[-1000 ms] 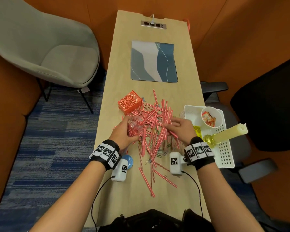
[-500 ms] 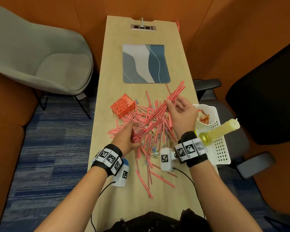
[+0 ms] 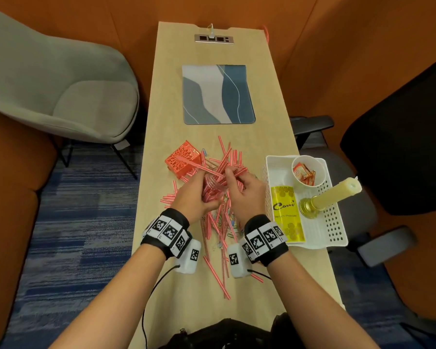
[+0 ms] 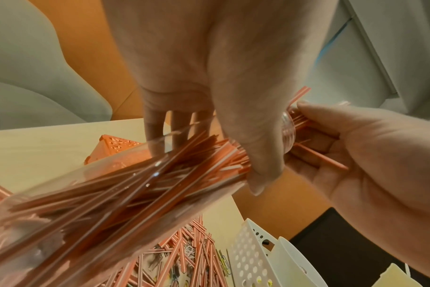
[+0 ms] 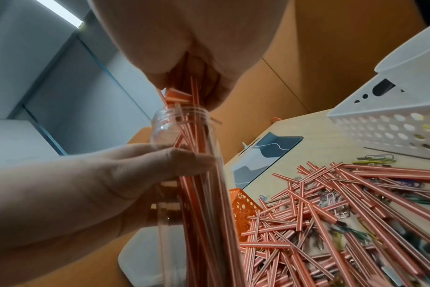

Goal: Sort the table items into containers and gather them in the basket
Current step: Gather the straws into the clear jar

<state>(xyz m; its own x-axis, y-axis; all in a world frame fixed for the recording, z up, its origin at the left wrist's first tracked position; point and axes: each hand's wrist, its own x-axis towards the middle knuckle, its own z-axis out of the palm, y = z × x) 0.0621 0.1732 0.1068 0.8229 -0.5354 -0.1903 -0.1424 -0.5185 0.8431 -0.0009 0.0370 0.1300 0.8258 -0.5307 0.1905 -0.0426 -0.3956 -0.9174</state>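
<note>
- The straw-sorting step is judged to be in hand: a clear bottle (image 5: 184,174) is gripped by the left hand (image 3: 194,197), tilted above the pile.
- A few straws (image 5: 192,97) are pinched in the right hand (image 3: 244,195) and are being fed into the bottle's threaded mouth; many are already seen inside.
- Most loose straws (image 3: 219,222) lie scattered on the counter (image 3: 262,96) mixed with paper clips (image 5: 378,158), between the orange box (image 3: 184,162) and the white basket (image 3: 337,222).
- Next, the pinched straws would need lining up with the narrow mouth before release, then another bunch gathered.
- The basket sits at the counter's right edge, overhanging it; open room is found beyond the pile, toward the mat (image 3: 216,94).
</note>
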